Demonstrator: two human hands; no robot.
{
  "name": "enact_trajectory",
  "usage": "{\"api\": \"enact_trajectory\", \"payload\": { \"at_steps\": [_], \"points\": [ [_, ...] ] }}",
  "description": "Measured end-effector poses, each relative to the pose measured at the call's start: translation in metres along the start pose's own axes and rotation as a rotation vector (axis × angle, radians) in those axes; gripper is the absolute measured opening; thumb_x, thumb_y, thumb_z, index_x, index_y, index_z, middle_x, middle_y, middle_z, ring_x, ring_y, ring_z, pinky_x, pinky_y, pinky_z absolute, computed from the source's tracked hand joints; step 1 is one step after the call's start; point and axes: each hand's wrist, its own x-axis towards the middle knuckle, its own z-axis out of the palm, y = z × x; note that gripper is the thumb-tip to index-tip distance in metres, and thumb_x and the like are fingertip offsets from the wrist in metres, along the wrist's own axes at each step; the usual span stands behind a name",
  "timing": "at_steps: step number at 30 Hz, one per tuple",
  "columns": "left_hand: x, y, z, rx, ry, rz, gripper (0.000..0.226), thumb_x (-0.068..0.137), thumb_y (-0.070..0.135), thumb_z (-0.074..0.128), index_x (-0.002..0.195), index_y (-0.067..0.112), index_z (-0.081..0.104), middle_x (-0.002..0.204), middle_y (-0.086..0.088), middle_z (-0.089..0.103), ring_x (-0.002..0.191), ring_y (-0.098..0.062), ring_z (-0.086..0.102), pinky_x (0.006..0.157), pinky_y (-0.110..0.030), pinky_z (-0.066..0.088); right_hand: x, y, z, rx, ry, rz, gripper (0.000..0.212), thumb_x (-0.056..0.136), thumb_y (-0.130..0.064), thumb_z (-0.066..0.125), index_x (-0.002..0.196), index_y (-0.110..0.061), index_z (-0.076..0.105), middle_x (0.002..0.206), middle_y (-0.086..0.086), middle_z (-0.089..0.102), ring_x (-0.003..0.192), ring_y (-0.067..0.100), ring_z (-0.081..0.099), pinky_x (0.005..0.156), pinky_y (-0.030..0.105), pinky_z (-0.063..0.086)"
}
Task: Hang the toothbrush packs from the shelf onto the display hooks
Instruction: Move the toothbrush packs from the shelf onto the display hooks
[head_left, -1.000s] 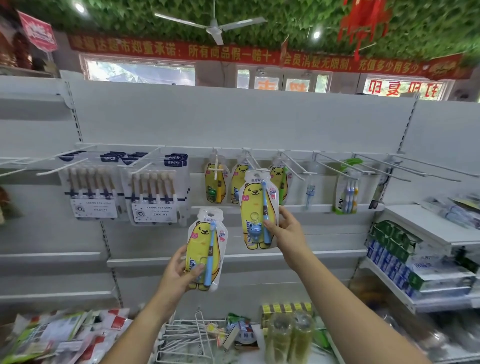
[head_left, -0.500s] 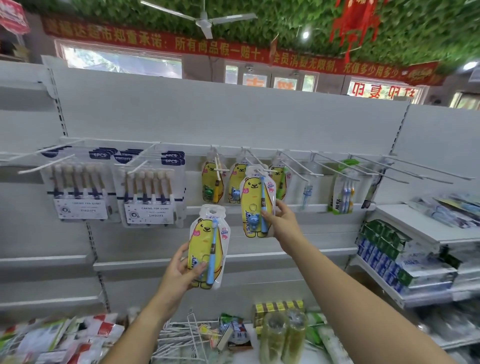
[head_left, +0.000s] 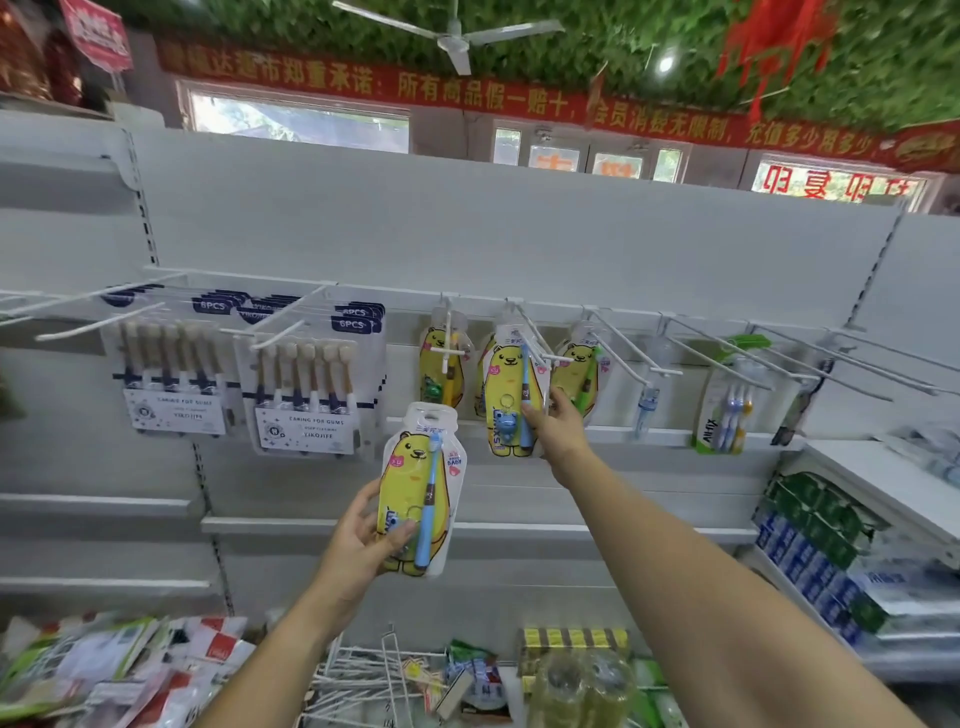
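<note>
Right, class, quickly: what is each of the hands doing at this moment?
Left hand: grips a bear toothbrush pack.
Right hand: pinches a second bear pack, held higher up.

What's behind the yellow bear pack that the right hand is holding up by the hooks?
Behind the bear pack in the right hand, a sliver of another yellow pack shows at its left edge. The front pack covers the rest of it.

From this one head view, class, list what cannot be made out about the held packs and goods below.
- Head view: whether the yellow bear-print toothbrush pack in the right hand is on the white wire hook; hang hole too small.
- Left hand: fingers behind its matching pack, hidden by it.
- Plastic packets, lower left: blurred, cut by the edge.
</note>
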Motion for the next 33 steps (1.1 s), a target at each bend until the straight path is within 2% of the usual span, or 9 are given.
{"api": "enact_trajectory", "payload": {
  "at_steps": [4,9,14,16,22,25,28,30,33],
  "points": [
    [0.006,-0.003,-0.006,-0.009,0.044,0.000,0.106,0.040,0.046,0.102,0.133,0.038,0.052,0.127,-0.008,0.070,0.113,-0.034,0.069,0.088,-0.058,0.059,0.019,0.007,0.008,0.020,-0.032,-0.003,0.045,0.099,-0.015,0.064,0.141,-0.023,0.048,0.127,0.003,0.067,0.108,0.026,0.070,0.089,0.058,0.058],
    [0.012,-0.003,-0.012,0.009,0.063,0.007,0.109,0.038,0.048,0.102,0.134,0.036,0.052,0.124,-0.007,0.072,0.111,-0.031,0.071,0.089,-0.058,0.058,0.044,0.009,0.006,-0.038,-0.040,-0.058,0.028,0.097,-0.013,0.064,0.120,-0.029,0.057,0.123,0.005,0.068,0.110,0.026,0.069,0.094,0.051,0.057],
    [0.014,0.003,-0.005,0.024,0.086,0.007,0.103,0.037,0.052,0.102,0.128,0.041,0.054,0.120,-0.001,0.074,0.110,-0.025,0.071,0.084,-0.049,0.061,0.054,0.012,-0.003,-0.185,-0.049,0.000,0.006,0.097,-0.029,0.065,0.099,-0.025,0.062,0.117,0.012,0.069,0.105,0.031,0.066,0.096,0.060,0.054],
    [0.015,0.002,0.002,0.029,0.079,0.004,0.102,0.037,0.052,0.101,0.127,0.040,0.055,0.120,-0.001,0.074,0.110,-0.026,0.072,0.082,-0.048,0.062,0.044,0.004,-0.010,-0.221,-0.037,0.034,0.011,0.099,-0.030,0.063,0.104,-0.021,0.060,0.113,0.011,0.065,0.101,0.029,0.061,0.098,0.055,0.052],
    [0.015,0.003,0.024,0.033,0.027,0.016,0.102,0.042,0.049,0.101,0.131,0.038,0.054,0.125,-0.004,0.072,0.113,-0.030,0.070,0.087,-0.054,0.060,0.028,0.003,-0.024,-0.304,0.011,0.041,0.058,0.094,-0.029,0.071,0.142,-0.005,0.052,0.136,0.011,0.057,0.113,0.028,0.055,0.098,0.043,0.050],
    [0.013,0.005,0.037,0.032,-0.008,0.017,0.099,0.043,0.050,0.101,0.130,0.039,0.053,0.120,-0.002,0.073,0.111,-0.029,0.071,0.087,-0.054,0.060,0.007,0.004,-0.025,-0.284,0.041,-0.013,0.056,0.093,-0.029,0.071,0.143,-0.008,0.052,0.138,0.009,0.057,0.117,0.025,0.057,0.105,0.042,0.049],
    [0.011,0.006,0.053,0.052,-0.028,0.025,0.086,0.056,0.045,0.098,0.129,0.042,0.052,0.120,0.000,0.074,0.111,-0.027,0.071,0.089,-0.055,0.059,-0.029,0.010,-0.021,-0.127,-0.118,0.033,0.041,0.100,-0.040,0.059,0.132,-0.015,0.059,0.131,0.009,0.065,0.109,0.024,0.065,0.096,0.048,0.056],
    [0.011,0.003,0.064,0.068,-0.014,0.044,0.070,0.072,0.032,0.091,0.129,0.043,0.052,0.120,0.001,0.074,0.112,-0.026,0.070,0.091,-0.054,0.059,-0.058,0.016,-0.018,-0.055,-0.282,0.064,0.043,0.101,-0.050,0.050,0.125,-0.017,0.065,0.118,0.009,0.071,0.105,0.028,0.070,0.091,0.050,0.059],
    [0.009,0.000,0.081,0.076,-0.004,0.065,0.062,0.076,0.023,0.082,0.126,0.043,0.052,0.114,0.006,0.075,0.110,-0.020,0.071,0.089,-0.048,0.060,-0.090,0.032,-0.020,-0.018,-0.408,0.055,0.039,0.097,-0.047,0.060,0.126,-0.021,0.066,0.116,0.006,0.074,0.107,0.030,0.071,0.091,0.054,0.058]
  ]
}}
